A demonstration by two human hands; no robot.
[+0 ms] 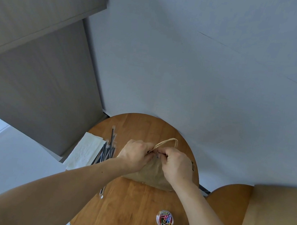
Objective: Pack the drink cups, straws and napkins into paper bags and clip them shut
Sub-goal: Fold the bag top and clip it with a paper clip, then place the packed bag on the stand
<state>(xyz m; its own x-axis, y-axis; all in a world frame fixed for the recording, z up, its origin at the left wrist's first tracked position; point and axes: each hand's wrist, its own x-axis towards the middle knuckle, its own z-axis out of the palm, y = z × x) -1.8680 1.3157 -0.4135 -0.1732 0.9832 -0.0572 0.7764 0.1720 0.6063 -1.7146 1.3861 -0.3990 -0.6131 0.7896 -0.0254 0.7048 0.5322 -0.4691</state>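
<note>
The bag (151,174) stood on the table (130,217), top edge pinched by both hands: L hand (136,156) and R hand (177,164) had fingers curled tight on it, w/ the handle (168,141) rising just behind the fingertips. The straws (106,153) and napkins (86,150) lay left of the bag, clips (165,219) near the front
</note>
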